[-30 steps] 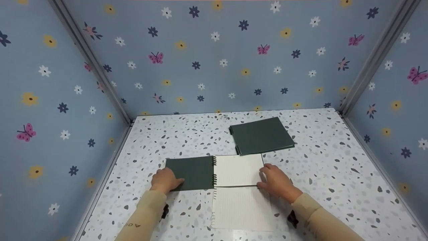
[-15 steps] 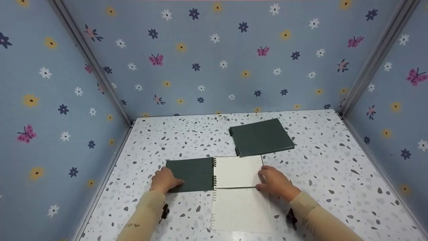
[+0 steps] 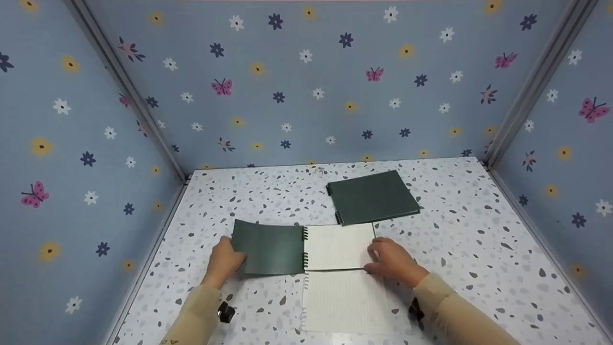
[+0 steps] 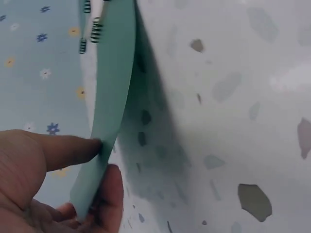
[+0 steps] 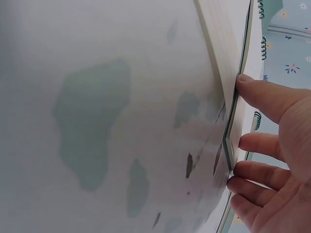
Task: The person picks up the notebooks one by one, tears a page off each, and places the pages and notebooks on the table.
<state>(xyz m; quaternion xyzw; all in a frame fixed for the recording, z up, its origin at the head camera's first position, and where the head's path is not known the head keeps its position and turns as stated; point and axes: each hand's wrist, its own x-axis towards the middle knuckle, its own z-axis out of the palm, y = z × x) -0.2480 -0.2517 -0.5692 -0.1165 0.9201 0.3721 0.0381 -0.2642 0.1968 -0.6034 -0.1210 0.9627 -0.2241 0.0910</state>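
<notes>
An open spiral notebook (image 3: pixel 337 247) lies on the table, its lined white page to the right of the black rings. To the left extends its dark green cover (image 3: pixel 270 249), bowed with the outer end raised. My left hand (image 3: pixel 224 261) pinches that end; in the left wrist view the thumb (image 4: pixel 77 148) lies on one face and fingers (image 4: pixel 112 194) curl behind the other. My right hand (image 3: pixel 395 261) holds the near right corner of the notebook. In the right wrist view its thumb (image 5: pixel 257 94) touches the near edge, and the other fingers bend at the right edge.
Directly below the notebook lies a loose lined sheet (image 3: pixel 345 302) with a torn, perforated left edge. A second dark green spiral notebook (image 3: pixel 376 196), closed and angled, sits behind. Flower-patterned walls (image 3: pixel 306 96) enclose the speckled table (image 3: pixel 479 249) at the back and sides.
The cover lay flat under my left hand; now its outer end is lifted and bent, and that hand has shifted slightly left. The right hand stays at the notebook's corner.
</notes>
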